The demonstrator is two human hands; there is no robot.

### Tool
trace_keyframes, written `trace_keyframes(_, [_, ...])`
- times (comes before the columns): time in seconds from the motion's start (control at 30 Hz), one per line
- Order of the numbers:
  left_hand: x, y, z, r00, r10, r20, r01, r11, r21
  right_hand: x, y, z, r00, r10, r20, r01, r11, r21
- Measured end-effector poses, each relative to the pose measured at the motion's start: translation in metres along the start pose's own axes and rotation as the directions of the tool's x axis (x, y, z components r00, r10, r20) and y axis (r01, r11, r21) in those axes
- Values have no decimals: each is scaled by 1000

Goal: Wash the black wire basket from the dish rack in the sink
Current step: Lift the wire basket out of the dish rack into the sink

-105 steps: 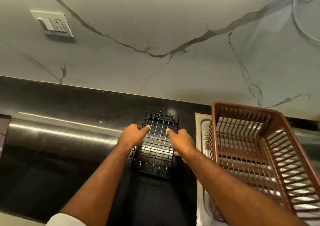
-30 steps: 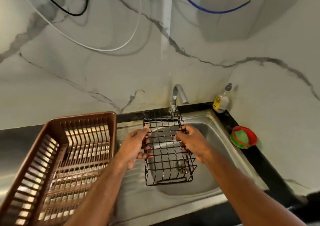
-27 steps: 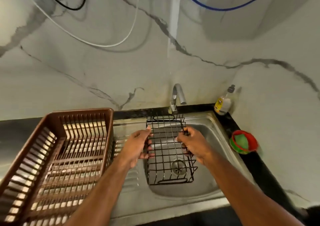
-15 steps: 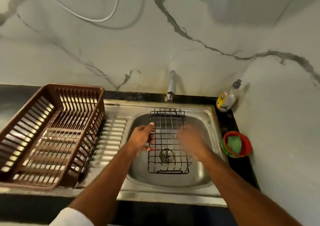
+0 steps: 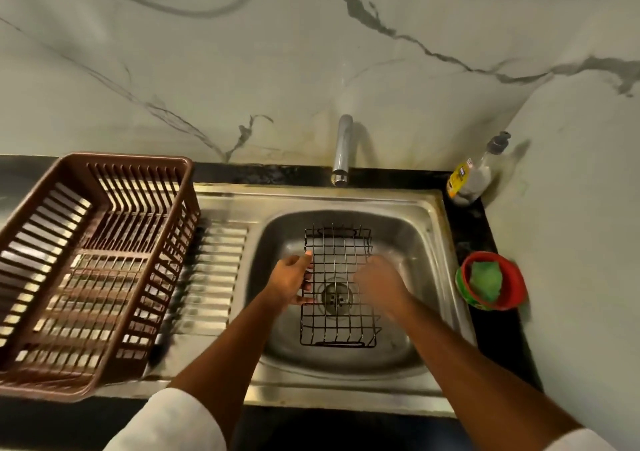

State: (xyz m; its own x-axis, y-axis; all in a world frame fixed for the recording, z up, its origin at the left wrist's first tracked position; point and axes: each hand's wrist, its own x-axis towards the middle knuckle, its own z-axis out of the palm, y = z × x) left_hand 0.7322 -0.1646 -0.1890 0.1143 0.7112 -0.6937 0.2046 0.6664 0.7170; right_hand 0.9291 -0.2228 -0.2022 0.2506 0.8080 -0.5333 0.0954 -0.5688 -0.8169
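Basket (image 5: 337, 286) is sitting in sink (image 5: 429, 242); my left hand (image 5: 289, 282) is gripping its side, right hand (image 5: 379, 286) too blurred to tell. Next, I'm guessing, tap (image 5: 342, 149).

We see a black counter (image 5: 491, 339) running along the foot of a marble wall, with a steel sink (image 5: 398, 204) set into it. On the sink's ribbed drainboard (image 5: 211, 277), to the left, sits a brown plastic dish rack (image 5: 93, 270), its near left corner reaching past the drainboard. In the basin the black wire basket (image 5: 337, 284) lies over the drain. A faucet (image 5: 343, 149) rises at the far edge of the sink. On the counter's far right corner stands a soap bottle (image 5: 472, 173); nearer us, right of the basin, sits a red bowl (image 5: 491, 286) holding a green scrubber (image 5: 485, 279).
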Motion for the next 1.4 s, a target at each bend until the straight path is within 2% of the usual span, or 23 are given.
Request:
trace_keyframes(0.33, [50,-36,11,995,-95,-19,96,995,38,36,40,15,995,99,-14,-100,993,-70])
trace_keyframes(0.57, [68,-52,15,998,-65,7,64,993,103,50,60,18,989,149,-14,-149,988,-45])
trace_keyframes(0.83, [76,-66,16,1000,-21,-16,23,984,175,59,70,21,987,161,4,-160,982,-96])
trace_keyframes(1.27, [86,-74,19,998,-38,-42,44,987,156,67,81,20,987,161,-3,-160,975,-157])
trace_keyframes(1.33, [88,-71,18,998,-48,-48,56,980,189,67,82,19,988,157,-12,-157,971,-180])
trace_keyframes(1.4, [92,-64,13,995,-54,-89,78,951,298,67,79,14,987,157,-37,-161,959,-232])
